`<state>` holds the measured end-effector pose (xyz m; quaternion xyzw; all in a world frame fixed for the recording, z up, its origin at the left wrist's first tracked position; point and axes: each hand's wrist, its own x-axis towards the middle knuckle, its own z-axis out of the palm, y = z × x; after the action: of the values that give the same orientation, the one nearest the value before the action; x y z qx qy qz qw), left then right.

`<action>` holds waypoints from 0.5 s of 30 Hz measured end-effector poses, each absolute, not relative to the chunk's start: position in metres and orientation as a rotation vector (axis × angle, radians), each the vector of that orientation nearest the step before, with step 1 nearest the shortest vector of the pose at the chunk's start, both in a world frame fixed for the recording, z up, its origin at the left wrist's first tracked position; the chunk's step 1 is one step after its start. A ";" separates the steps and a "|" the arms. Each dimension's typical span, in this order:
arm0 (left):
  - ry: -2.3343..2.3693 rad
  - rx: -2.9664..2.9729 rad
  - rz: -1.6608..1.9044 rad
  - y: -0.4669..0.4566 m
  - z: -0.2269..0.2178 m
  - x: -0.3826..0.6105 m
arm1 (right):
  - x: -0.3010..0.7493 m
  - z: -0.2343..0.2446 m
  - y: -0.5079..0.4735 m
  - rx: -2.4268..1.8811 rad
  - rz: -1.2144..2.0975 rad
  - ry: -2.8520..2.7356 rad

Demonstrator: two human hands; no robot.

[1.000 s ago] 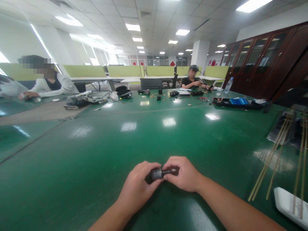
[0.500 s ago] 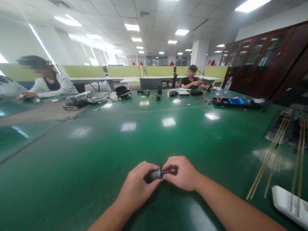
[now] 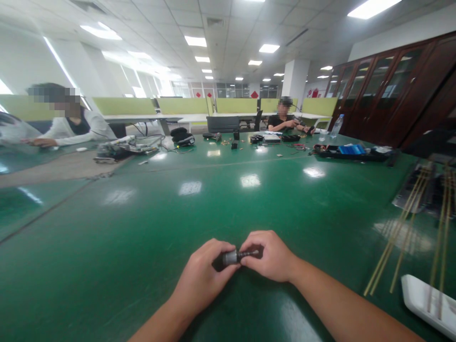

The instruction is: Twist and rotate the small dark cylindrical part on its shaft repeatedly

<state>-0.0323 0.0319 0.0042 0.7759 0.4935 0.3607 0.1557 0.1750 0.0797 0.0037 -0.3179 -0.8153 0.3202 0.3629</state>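
Near the front of the green table, my left hand is closed around a small grey cylinder with a dark end, perhaps a motor, though I cannot make out its kind. A thin dark ridged shaft sticks out of its right side and ends in a lighter tip. Thumb and fingers of my right hand pinch this shaft close to where it meets the cylinder. Both hands almost touch at the fingertips. The far end of the cylinder is hidden in my left palm.
Several thin yellowish rods lie at the right, beside a white tray. A black tray with a blue packet and a water bottle stand far right. Electronic parts lie far left. Two people sit across the table.
My hands and the cylinder stay almost where they were. At the far left, the seated person's hand has shifted slightly.
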 end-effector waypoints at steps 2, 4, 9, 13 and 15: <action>1.408 2.233 1.037 0.032 0.005 -0.032 | 0.175 0.004 0.079 -0.821 0.826 -2.097; 1.406 2.243 1.039 0.031 0.006 -0.032 | 0.174 0.004 0.079 -0.825 0.830 -2.100; 1.394 2.256 1.060 0.030 0.009 -0.031 | 0.174 0.004 0.079 -0.841 0.839 -2.108; 1.396 2.252 1.053 0.030 0.007 -0.031 | 0.174 0.004 0.078 -0.845 0.838 -2.106; 1.397 2.243 1.047 0.031 0.006 -0.032 | 0.174 0.004 0.078 -0.843 0.841 -2.104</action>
<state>-0.0316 0.0309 0.0058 0.7803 0.4861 0.3641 0.1492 0.1740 0.0778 0.0042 -0.3263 -0.8139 0.3254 0.3540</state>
